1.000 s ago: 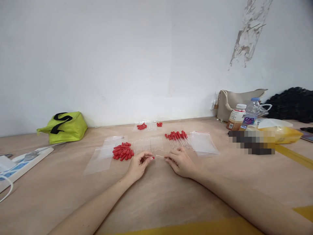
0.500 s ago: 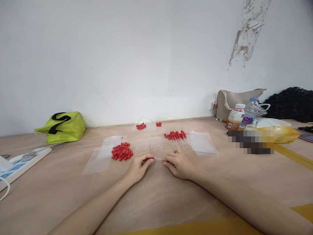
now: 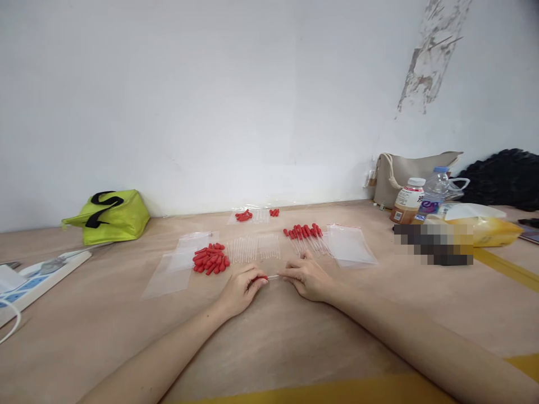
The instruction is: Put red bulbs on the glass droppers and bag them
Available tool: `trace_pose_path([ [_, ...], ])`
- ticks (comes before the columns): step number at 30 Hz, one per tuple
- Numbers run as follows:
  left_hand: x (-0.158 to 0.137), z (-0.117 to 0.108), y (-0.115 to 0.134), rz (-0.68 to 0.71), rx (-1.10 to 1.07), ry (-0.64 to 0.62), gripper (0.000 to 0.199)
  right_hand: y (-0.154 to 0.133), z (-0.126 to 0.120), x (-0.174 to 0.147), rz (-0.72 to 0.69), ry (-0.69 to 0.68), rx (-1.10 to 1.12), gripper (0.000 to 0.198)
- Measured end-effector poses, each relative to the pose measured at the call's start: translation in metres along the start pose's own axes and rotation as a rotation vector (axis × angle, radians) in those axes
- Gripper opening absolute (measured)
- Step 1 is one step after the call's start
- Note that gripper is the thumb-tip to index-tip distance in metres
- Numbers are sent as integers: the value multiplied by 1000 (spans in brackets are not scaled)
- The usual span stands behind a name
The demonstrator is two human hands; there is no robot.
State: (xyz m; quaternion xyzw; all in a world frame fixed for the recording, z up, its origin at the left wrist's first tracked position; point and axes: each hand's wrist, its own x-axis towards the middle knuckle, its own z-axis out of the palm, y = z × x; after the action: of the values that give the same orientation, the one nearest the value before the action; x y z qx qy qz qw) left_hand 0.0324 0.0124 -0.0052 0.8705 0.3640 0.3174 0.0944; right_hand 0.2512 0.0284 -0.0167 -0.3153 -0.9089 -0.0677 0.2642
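My left hand point(image 3: 243, 290) pinches a red rubber bulb point(image 3: 263, 277), mostly covered by its fingers. From the bulb a thin clear glass tube point(image 3: 273, 277) runs across to my right hand point(image 3: 306, 279), whose fingertips are closed on its other end. Left of the hands lies a heap of red rubber bulbs point(image 3: 210, 260). Bare clear tubes point(image 3: 243, 250) lie side by side just beyond my fingers, in two groups. To the right, several droppers point(image 3: 304, 235) with red bulbs fitted on their tubes lie in a row.
Clear plastic bags lie at left point(image 3: 170, 275) and right point(image 3: 351, 247). More red bulbs point(image 3: 244, 215) sit by the wall. A power strip point(image 3: 42, 286) and green bag point(image 3: 115, 219) are at left; bottles point(image 3: 407, 201) and a yellow tissue pack point(image 3: 484, 230) at right.
Both hands have shifted slightly, still holding the bulb and tube between them. The tube now lies more level. The whole view has moved a little.
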Motion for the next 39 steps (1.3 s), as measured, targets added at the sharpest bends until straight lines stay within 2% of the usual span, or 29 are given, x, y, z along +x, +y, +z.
trace_pose_path([
  [7,-2,3,-1,54,55,-46,18,-11,1,0,47,31,3,21],
  [18,1,3,-1,86,60,-63,16,-20,-1,7,116,-73,49,23],
  [27,1,-5,-7,114,181,-65,15,-20,-15,8,22,-107,-144,25],
  [32,-2,-7,-7,75,101,-86,14,-22,-16,4,39,-108,-136,24],
  [34,-5,-9,-7,7,51,-46,30,-16,-18,4,118,-101,-107,24],
  [36,-8,-11,-8,-58,27,-10,44,-2,-22,7,282,-62,-71,26],
  [39,-9,-11,-8,-34,27,-67,24,26,-25,19,620,21,24,28],
])
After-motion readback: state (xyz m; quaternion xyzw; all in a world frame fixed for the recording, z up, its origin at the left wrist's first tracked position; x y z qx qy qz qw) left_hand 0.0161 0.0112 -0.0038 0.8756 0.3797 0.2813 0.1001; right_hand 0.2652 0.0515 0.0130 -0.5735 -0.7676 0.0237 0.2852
